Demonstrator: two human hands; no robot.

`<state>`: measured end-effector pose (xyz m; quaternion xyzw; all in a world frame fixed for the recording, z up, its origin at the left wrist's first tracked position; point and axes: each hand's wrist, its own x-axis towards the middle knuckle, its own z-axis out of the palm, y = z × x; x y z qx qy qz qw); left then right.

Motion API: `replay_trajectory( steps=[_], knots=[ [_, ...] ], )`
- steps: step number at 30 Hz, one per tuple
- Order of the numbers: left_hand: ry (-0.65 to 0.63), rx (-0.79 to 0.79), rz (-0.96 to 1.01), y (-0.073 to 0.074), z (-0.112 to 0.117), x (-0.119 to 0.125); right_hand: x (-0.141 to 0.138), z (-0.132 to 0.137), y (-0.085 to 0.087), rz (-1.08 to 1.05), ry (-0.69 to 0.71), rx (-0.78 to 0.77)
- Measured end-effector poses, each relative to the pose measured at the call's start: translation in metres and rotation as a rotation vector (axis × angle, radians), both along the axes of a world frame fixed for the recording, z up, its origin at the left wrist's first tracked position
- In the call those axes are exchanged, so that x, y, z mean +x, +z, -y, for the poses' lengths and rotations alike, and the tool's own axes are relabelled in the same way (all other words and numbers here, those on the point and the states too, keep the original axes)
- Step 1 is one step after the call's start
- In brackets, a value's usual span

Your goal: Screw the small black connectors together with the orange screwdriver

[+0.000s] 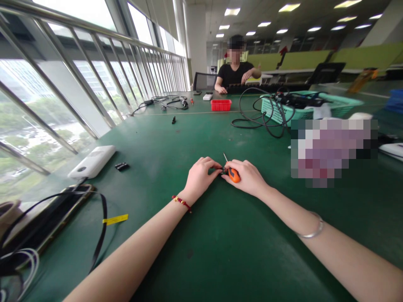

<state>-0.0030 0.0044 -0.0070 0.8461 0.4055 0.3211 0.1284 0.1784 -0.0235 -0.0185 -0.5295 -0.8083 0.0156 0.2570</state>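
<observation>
My left hand point(200, 177) and my right hand point(247, 177) meet in the middle of the green table point(220, 251). The right hand is closed round a small screwdriver with an orange handle point(233, 175); its thin metal shaft pokes up between the hands. My left hand's fingers are pinched on a small dark part point(223, 171) at the screwdriver, too small to name. A red string bracelet is on my left wrist, a silver bangle on my right.
A white device point(92, 161) and a small black part point(121, 166) lie to the left, with black cables and a yellow-tagged strap point(116, 219) near the left edge. Farther back sit a red tray point(221, 105), a teal basket point(302, 110) with cables, and a seated person point(236, 71).
</observation>
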Motion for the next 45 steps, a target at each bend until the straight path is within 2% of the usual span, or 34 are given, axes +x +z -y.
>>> replay_trajectory(
  steps=[5, 10, 14, 18, 22, 25, 28, 31, 33, 36, 38, 45],
  knots=[
    [-0.024, -0.024, 0.064, 0.0, -0.001, 0.0, 0.001, 0.0, -0.001, -0.079, 0.004, -0.01],
    [0.011, -0.111, 0.184, 0.0, -0.003, -0.002, 0.003, -0.001, -0.003, -0.099, 0.004, -0.012],
    [0.029, -0.13, 0.182, 0.0, -0.003, -0.003, 0.005, -0.001, -0.002, -0.13, 0.024, -0.02],
    [0.005, -0.048, 0.054, 0.006, 0.005, -0.004, 0.008, -0.002, -0.001, -0.142, 0.039, -0.035],
    [-0.046, 0.08, -0.146, 0.016, 0.023, 0.001, 0.014, -0.004, -0.001, -0.061, 0.037, -0.036],
    [-0.127, 0.087, -0.306, 0.017, 0.033, 0.006, 0.016, -0.004, 0.0, -0.031, 0.045, -0.039],
    [-0.184, 0.07, -0.375, 0.016, 0.038, 0.009, 0.016, -0.004, 0.0, -0.022, 0.055, -0.045],
    [-0.221, 0.057, -0.349, 0.016, 0.034, 0.006, 0.016, -0.004, 0.0, -0.02, 0.056, -0.04],
    [-0.2, 0.06, -0.275, 0.016, 0.029, 0.002, 0.016, -0.005, -0.001, -0.024, 0.058, -0.029],
    [-0.018, 0.088, -0.116, 0.013, 0.018, -0.005, 0.015, -0.004, -0.003, -0.039, 0.066, -0.007],
    [0.055, 0.093, -0.058, 0.009, 0.012, -0.008, 0.014, -0.003, -0.003, -0.049, 0.072, 0.008],
    [-0.026, 0.076, -0.077, 0.004, 0.008, -0.008, 0.008, 0.001, 0.001, -0.05, 0.078, 0.048]
  ],
)
